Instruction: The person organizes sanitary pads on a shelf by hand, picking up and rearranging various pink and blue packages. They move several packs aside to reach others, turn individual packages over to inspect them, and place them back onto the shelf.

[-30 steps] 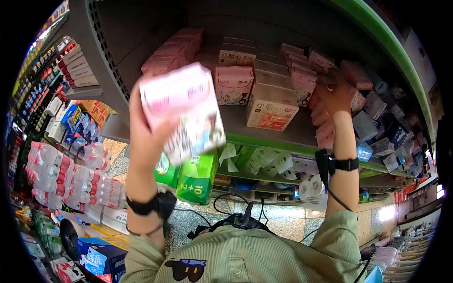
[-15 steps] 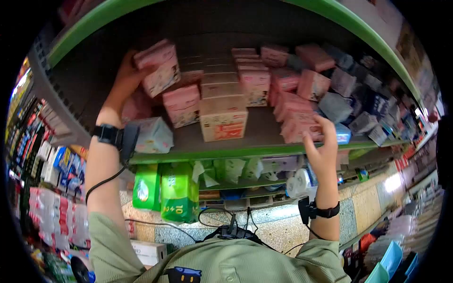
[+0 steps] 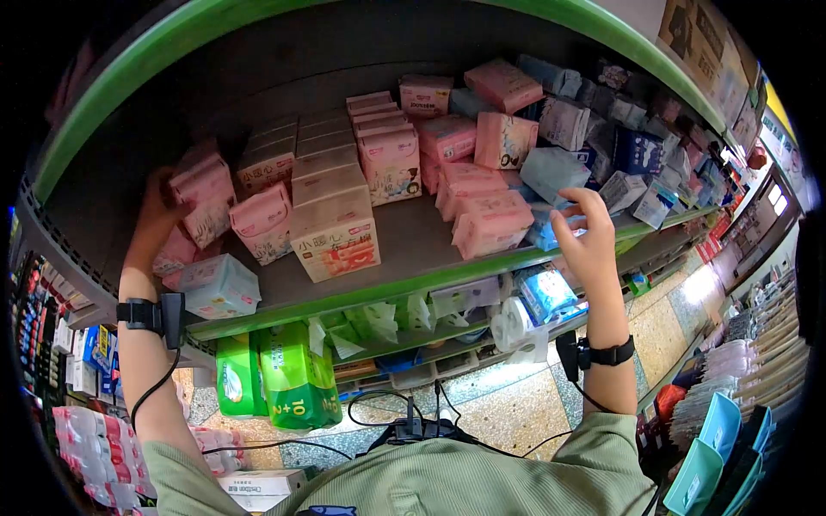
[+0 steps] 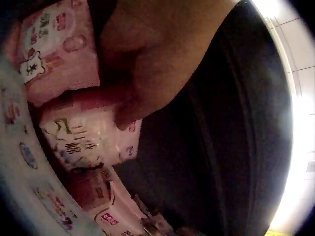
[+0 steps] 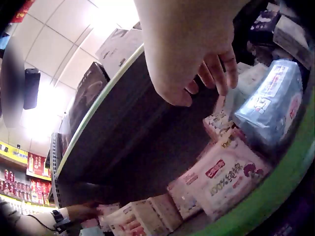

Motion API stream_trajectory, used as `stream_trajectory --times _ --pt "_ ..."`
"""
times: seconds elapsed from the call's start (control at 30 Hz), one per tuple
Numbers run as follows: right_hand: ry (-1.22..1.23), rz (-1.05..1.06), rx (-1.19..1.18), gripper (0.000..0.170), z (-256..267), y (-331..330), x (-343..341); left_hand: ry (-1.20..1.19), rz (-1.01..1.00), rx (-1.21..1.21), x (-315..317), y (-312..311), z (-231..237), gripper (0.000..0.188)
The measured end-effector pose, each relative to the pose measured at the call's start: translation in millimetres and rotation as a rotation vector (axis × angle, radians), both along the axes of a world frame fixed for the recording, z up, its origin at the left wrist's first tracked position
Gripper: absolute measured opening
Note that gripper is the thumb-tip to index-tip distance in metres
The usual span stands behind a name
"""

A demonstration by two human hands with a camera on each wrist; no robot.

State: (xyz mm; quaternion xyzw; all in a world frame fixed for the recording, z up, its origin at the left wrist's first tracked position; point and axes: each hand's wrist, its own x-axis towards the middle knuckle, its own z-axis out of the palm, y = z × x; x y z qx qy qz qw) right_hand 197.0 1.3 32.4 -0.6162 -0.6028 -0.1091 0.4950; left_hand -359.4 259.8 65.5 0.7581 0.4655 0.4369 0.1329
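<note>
My left hand (image 3: 157,211) is at the left end of the shelf, gripping a pink-and-white soft pack (image 3: 206,202). In the left wrist view the thumb lies along the printed front of that pack (image 4: 81,130), and the other fingers are hidden behind it. Below the hand, a light blue pack (image 3: 215,286) lies near the shelf's front. My right hand (image 3: 589,236) hovers by the shelf edge with loosely bent fingers and nothing in them. Close to it are a pale blue-grey pack (image 3: 555,175) and a pink pack (image 3: 492,222).
Neat rows of cream boxes (image 3: 335,236) and pink packs (image 3: 389,163) stand mid-shelf. Mixed packs lie jumbled to the right, including a dark blue one (image 3: 638,152). A green lip (image 3: 361,297) edges the shelf. Green paper packs (image 3: 297,378) stand below.
My left hand has carried the pink pack back and left, then lowered it to the shelf's left end. My right hand has drawn back from the pink packs towards the shelf's front edge.
</note>
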Motion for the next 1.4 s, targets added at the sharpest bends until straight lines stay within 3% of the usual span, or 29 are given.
stream_trajectory --times 0.03,0.13,0.2,0.23,0.37,0.47,0.53,0.57,0.67,0.77,0.87,1.03,1.2,1.4 --pt "-0.019 -0.012 0.008 0.029 2.9 3.7 5.0 0.011 -0.05 0.007 -2.8 1.5 -2.4 0.073" --pt "-0.26 -0.131 0.025 0.037 11.8 20.8 35.8 0.109 0.141 -0.168 -5.4 6.2 -4.8 0.074" --pt "-0.474 -0.281 0.004 0.042 17.0 30.0 49.3 0.102 0.06 -0.054 -7.2 6.7 -11.7 0.072" --pt "-0.451 -0.276 -0.088 0.064 17.1 36.8 59.1 0.099 0.02 0.001 -7.2 4.7 -14.6 0.071" --pt "-0.379 -0.313 -0.327 0.088 -0.6 65.8 92.9 0.3 0.1 0.014 14.8 -29.8 -4.5 0.062" --pt "-0.372 -0.264 -0.368 0.085 7.5 69.0 100.8 0.455 0.116 0.106 41.9 -67.9 1.5 0.057" --pt "-0.199 -0.184 -0.277 0.082 10.0 64.7 109.6 0.477 0.057 0.174 73.2 -102.0 10.5 0.054" --pt "-0.112 -0.143 -0.233 0.08 9.3 61.9 115.5 0.289 0.003 -0.101 101.1 -131.0 25.2 0.051" --pt "0.22 -0.16 -0.054 0.063 -7.5 58.2 152.4 0.392 -0.01 -0.222 127.8 -147.0 30.3 0.048" --pt "0.32 -0.221 0.016 0.049 -30.4 56.9 190.3 0.409 -0.088 -0.196 175.5 -163.7 40.0 0.05" --pt "0.045 -0.278 0.216 0.043 -54.2 52.5 199.5 0.482 -0.153 -0.126 218.2 -166.1 41.1 0.051" --pt "-0.134 -0.148 0.209 0.049 -62.7 26.0 169.5 0.58 -0.268 0.025 305.1 -168.1 45.8 0.054" --pt "-0.115 -0.138 0.217 0.052 -104.0 15.1 179.4 0.511 -0.367 0.02 370.3 -155.9 49.9 0.059" --pt "-0.161 -0.09 0.25 0.056 -104.5 13.6 173.5 0.364 -0.408 0.084 431.0 -66.1 32.6 0.068"
